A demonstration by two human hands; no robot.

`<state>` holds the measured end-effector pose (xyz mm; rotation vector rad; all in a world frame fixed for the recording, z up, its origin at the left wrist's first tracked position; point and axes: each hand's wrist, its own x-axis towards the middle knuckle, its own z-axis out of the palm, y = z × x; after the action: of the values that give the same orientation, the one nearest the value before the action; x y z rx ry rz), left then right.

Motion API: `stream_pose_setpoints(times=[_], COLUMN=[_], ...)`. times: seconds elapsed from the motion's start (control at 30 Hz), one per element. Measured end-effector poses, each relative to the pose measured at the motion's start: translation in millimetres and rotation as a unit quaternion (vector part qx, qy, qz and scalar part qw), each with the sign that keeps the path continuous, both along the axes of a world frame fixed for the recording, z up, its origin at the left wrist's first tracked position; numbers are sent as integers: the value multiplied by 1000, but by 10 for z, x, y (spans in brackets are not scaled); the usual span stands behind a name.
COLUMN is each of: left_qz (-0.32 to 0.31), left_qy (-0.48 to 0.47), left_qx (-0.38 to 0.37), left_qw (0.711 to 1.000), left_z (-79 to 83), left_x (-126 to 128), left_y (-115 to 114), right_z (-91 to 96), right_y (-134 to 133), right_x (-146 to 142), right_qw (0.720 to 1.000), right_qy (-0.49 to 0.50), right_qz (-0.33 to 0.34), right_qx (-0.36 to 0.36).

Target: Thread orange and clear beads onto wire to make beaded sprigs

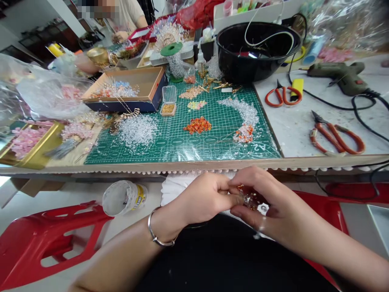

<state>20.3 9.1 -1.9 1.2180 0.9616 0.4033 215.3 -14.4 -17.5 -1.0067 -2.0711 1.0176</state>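
Green mat (173,129), beads (251,200) between left hand (205,198) and right hand (278,198)

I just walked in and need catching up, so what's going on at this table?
This side of the wooden table edge, a person's bare left hand and bare right hand together hold a small clear and orange beaded piece, partly hidden. Beyond, on the green gridded mat, lie a pile of small orange pieces and a pile of clear beads. Red-handled metal pliers lie right of the mat.
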Motion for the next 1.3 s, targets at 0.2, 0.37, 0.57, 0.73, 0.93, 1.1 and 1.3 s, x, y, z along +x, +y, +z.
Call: stream_pose_setpoints(times=[0.2, 0.37, 0.57, 0.73, 0.93, 1.1, 1.3], left_qz=[-4, 3, 16, 86, 325, 316, 75], left_qy=[44, 53, 90, 86, -10, 14, 194], left_qx=[1, 0, 26, 94, 146, 98, 8], left_qw=[999, 999, 995, 988, 934, 944, 978], left_z=[44, 114, 195, 308, 242, -4, -251], left_x=[9, 9, -55, -337, -697, -783, -826], left_y=[20, 54, 157, 351, 429, 288, 172], right_z=[-12, -65, 27, 119, 5, -125, 164], right_y=[20, 29, 171, 570, 1251, 1533, 1407], right_x=[97, 129, 186, 400, 443, 291, 494], right_qw=[1000, 999, 996, 989, 967, 955, 952], right_qy=[19, 33, 12, 19, -79, -181, -205], right_qz=[17, 20, 33, -87, -211, -171, -139], right_qx=[-6, 26, 83, 121, 123, 158, 182])
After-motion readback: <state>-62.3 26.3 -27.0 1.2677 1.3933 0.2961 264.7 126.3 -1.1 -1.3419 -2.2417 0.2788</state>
